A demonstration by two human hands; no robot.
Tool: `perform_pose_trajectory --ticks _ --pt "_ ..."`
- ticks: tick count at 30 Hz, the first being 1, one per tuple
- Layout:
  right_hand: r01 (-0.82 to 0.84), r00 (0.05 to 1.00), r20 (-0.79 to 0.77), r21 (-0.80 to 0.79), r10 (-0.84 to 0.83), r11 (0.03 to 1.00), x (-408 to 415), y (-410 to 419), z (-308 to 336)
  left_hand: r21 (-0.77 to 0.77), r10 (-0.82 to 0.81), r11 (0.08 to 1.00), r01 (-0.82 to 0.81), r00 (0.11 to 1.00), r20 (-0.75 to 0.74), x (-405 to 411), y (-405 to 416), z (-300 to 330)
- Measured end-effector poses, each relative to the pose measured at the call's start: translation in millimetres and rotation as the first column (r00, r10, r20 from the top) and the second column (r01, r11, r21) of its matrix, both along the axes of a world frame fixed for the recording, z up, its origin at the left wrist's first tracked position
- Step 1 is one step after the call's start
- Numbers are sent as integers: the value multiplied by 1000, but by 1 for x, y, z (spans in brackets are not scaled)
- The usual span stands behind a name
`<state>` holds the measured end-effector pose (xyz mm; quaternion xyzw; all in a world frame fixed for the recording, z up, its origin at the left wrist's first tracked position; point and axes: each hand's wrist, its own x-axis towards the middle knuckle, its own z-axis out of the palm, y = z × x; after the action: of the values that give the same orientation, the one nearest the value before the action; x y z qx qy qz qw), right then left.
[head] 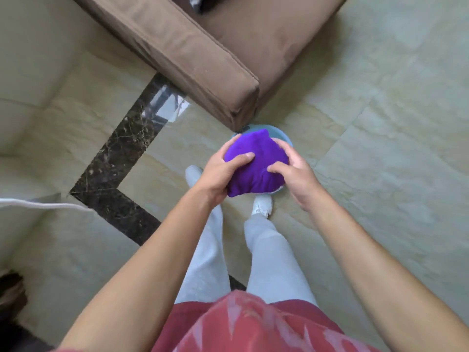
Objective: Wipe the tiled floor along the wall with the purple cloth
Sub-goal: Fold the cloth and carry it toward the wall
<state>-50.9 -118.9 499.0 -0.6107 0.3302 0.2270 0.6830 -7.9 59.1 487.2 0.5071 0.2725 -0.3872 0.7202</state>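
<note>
Purple cloth [256,163] between both hands

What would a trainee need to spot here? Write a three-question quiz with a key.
1. True or false: the purple cloth lies flat on the floor.
2. Which hands grip the cloth? A left only, B right only, C both.
3. What piece of furniture stands just beyond the hands?

Key:
1. False; it is bunched up, held above a blue basin.
2. C: left hand and right hand.
3. The brown sofa.
</note>
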Motion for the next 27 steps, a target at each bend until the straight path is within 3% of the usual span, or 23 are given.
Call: perform_pose_trajectory --ticks 7,10,14,20,27 --pt "-290 956 5 -102 292 951 70 92 44 48 305 950 -309 949 80 10 107 32" --pt "-425 900 105 1 423 905 106 146 45 60 419 904 -424 905 76 25 162 35" --pt "-634 771 158 92 617 768 147 226 48 68 437 892 -446 892 118 54 245 41" --pt "-599 782 170 -63 600 798 209 330 52 171 465 846 -504 856 224 108 350 49" --pt "-642 760 149 19 633 766 290 411 44 228 550 771 -594 803 230 167 419 45"
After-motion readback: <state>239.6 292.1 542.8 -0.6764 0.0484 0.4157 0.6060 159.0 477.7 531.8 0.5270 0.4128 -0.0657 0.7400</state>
